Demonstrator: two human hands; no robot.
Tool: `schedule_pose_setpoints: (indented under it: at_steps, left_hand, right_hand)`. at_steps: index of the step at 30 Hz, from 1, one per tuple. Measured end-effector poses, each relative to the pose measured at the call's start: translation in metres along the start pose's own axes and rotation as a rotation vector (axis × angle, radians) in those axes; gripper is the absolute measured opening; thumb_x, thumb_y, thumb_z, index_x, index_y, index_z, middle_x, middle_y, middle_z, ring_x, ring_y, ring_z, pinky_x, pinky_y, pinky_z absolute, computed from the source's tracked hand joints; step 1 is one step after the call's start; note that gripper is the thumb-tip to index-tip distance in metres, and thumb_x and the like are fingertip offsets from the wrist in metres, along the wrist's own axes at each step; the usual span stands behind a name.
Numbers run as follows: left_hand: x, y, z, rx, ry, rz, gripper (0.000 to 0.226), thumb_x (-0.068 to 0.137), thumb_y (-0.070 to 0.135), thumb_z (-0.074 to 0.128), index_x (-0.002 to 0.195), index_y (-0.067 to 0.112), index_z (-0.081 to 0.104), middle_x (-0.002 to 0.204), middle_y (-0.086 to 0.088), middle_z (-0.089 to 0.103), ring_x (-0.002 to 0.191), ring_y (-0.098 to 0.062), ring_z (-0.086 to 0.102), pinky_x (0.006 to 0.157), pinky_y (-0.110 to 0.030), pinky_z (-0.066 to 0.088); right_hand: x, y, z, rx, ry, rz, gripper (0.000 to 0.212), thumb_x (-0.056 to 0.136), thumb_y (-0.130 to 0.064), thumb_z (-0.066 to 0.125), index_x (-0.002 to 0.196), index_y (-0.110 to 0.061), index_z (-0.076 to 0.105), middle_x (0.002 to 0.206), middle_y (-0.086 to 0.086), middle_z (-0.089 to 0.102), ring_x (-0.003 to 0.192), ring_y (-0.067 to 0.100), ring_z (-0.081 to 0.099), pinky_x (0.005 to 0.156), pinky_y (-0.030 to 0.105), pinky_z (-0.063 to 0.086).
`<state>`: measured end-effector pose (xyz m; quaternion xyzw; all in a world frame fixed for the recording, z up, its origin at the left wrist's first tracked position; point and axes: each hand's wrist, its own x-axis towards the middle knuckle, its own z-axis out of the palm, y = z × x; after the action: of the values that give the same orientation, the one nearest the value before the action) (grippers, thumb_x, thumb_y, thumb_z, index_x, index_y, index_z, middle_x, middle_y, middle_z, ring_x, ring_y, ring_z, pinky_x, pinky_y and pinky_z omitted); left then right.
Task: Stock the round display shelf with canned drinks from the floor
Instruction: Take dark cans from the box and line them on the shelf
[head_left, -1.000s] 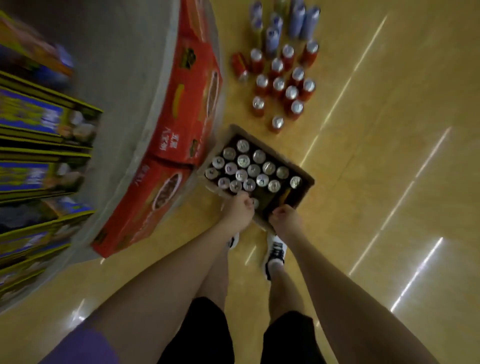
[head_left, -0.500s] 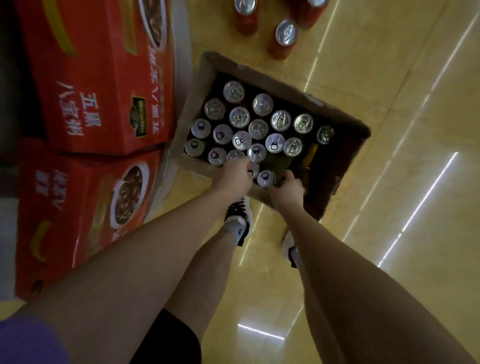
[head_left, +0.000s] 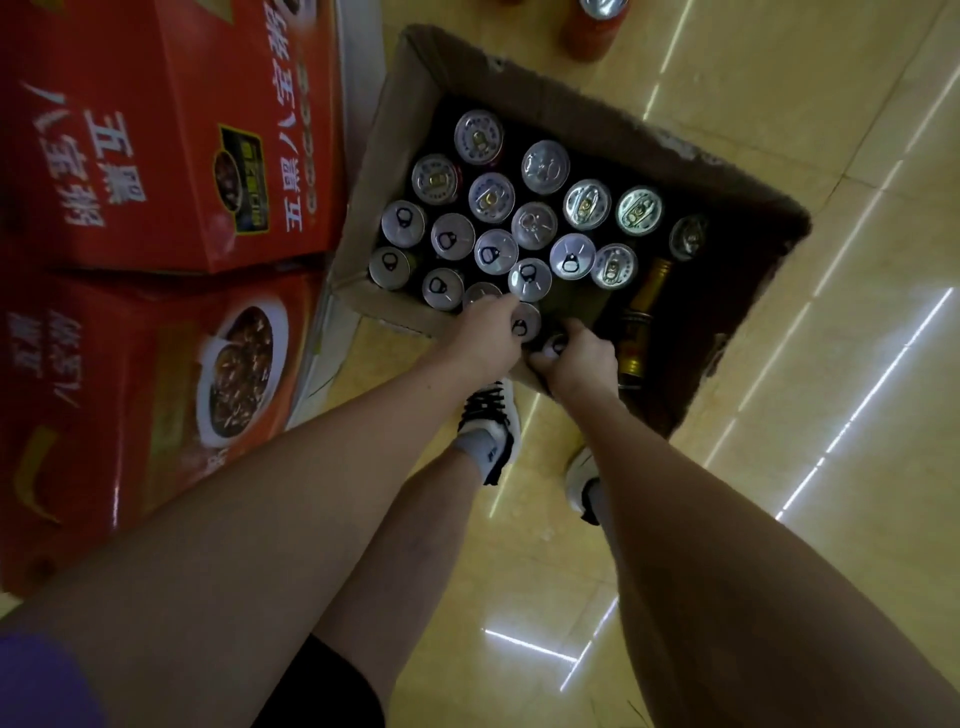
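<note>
1. A glossy yellow tiled floor (head_left: 779, 130) fills the right and lower parts of the view, streaked with white reflections of ceiling lights.
2. Two red printed cartons (head_left: 171, 130) are stacked at the left, one above the other, with pictures of a bowl of porridge on their faces.
3. An open brown cardboard box (head_left: 597, 111) sits on the floor just beside the cartons, its flaps up.
4. Inside the box stand many canned drinks (head_left: 491, 197), upright and packed close, their silver pull-tab tops facing up; they fill the left half of the box, while the right half is dark.
5. A gold-labelled bottle (head_left: 641, 317) lies tilted in the box near its front wall, right of the cans.
6. A red can (head_left: 592, 26) stands on the floor beyond the box, cut off by the top edge.
7. The left hand (head_left: 485, 338) reaches into the near corner of the box, fingers curled down around a can (head_left: 524, 323) there.
8. The right hand (head_left: 582, 358) is just beside it, fingers wrapped around another can (head_left: 553, 345), mostly hidden under the hand.
9. Two feet in black-and-white trainers (head_left: 491, 415) stand on the floor right before the box.
</note>
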<state>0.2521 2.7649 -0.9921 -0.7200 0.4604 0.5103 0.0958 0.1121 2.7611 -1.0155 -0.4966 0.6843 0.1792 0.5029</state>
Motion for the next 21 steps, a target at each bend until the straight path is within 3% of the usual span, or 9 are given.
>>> schedule_pose_setpoints:
  at_steps: [4,7,10,14,16,18,21]
  left_hand:
    - [-0.056,0.023,-0.027,-0.066,0.018,-0.014,0.029,0.09,0.01,0.051,0.119,0.012,0.051,0.103,-0.012,0.058,0.092,-0.036,0.057,0.077,-0.046,0.051]
    - [-0.108,0.044,-0.058,-0.18,0.033,-0.032,0.035,0.091,0.012,0.054,0.125,0.016,0.05,0.113,-0.009,0.06,0.1,-0.031,0.059,0.083,-0.048,0.052]
    - [-0.168,0.073,-0.103,-0.264,0.063,-0.06,0.029,0.091,0.014,0.057,0.118,0.018,0.048,0.104,-0.007,0.062,0.092,-0.031,0.061,0.075,-0.048,0.053]
    - [-0.259,0.123,-0.171,-0.271,0.098,-0.075,0.055,0.094,0.011,0.055,0.144,0.02,0.036,0.108,-0.014,0.06,0.081,-0.027,0.057,0.066,-0.042,0.049]
    - [-0.305,0.148,-0.202,-0.235,0.113,-0.059,0.05,0.095,0.011,0.051,0.143,0.019,0.037,0.101,-0.017,0.059,0.068,-0.024,0.05,0.057,-0.035,0.039]
    - [-0.352,0.173,-0.228,-0.198,0.11,-0.034,0.048,0.094,0.015,0.054,0.14,0.015,0.04,0.105,-0.014,0.058,0.075,-0.025,0.053,0.059,-0.034,0.039]
    - [-0.413,0.197,-0.258,-0.179,0.154,0.021,0.046,0.089,0.015,0.063,0.132,0.013,0.047,0.11,-0.012,0.058,0.095,-0.03,0.056,0.073,-0.035,0.044]
  right_hand:
    - [-0.051,-0.009,-0.048,-0.015,-0.097,-0.11,0.059,0.078,-0.033,0.076,0.132,-0.021,0.057,0.109,0.008,0.068,0.103,0.025,0.062,0.079,0.028,0.05]
    - [-0.102,-0.028,-0.096,-0.081,-0.143,-0.196,0.057,0.079,-0.033,0.073,0.132,-0.022,0.057,0.102,0.005,0.068,0.096,0.021,0.064,0.071,0.025,0.047]
    - [-0.165,-0.057,-0.145,-0.188,-0.154,-0.284,0.054,0.078,-0.039,0.073,0.124,-0.019,0.053,0.098,0.004,0.067,0.087,0.023,0.064,0.066,0.028,0.049]
    - [-0.27,-0.108,-0.223,-0.291,-0.157,-0.429,0.068,0.079,-0.044,0.074,0.123,-0.012,0.034,0.082,0.001,0.054,0.074,0.023,0.055,0.053,0.031,0.04]
    - [-0.322,-0.135,-0.262,-0.384,-0.16,-0.547,0.072,0.079,-0.044,0.073,0.132,-0.013,0.034,0.089,0.004,0.057,0.085,0.029,0.059,0.058,0.033,0.043]
    - [-0.372,-0.16,-0.297,-0.446,-0.135,-0.653,0.075,0.077,-0.047,0.073,0.136,-0.017,0.038,0.098,0.007,0.061,0.093,0.031,0.061,0.066,0.037,0.049]
    - [-0.441,-0.199,-0.343,-0.498,-0.045,-0.806,0.055,0.072,-0.043,0.079,0.114,-0.015,0.058,0.099,0.008,0.062,0.093,0.027,0.058,0.071,0.033,0.047]
